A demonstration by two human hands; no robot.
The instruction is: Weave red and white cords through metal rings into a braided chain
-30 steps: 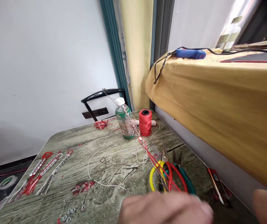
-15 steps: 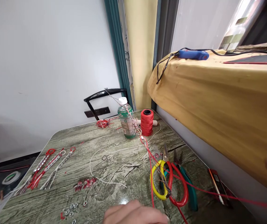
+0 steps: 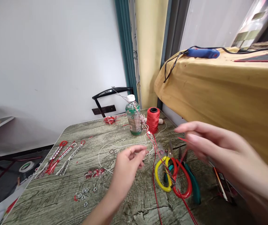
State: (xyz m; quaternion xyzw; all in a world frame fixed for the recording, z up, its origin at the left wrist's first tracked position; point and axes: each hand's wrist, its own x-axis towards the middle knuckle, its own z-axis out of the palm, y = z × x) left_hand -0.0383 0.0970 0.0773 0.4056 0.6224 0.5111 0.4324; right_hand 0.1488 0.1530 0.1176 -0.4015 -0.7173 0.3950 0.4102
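My right hand is over the right side of the table, thumb against fingers on a red cord whose short end sticks out. My left hand is left of the scissors, fingers curled and thumb near the index finger; whatever it pinches, if anything, is hidden. Between the hands runs a braided cord with red strands, stretching back past the bottle toward the chair. Scissors with one yellow and one red handle lie under the strands, on teal-handled pliers.
A red thread spool stands beside the bottle. Finished-looking braided tassels lie at left, with small metal rings and red-white bits nearer. A white cord curves across the table. A yellow-covered surface rises at right.
My left hand has risen from the bottom edge to beside the strands. My right hand has come in from the right edge toward the scissors. The view has shifted left.
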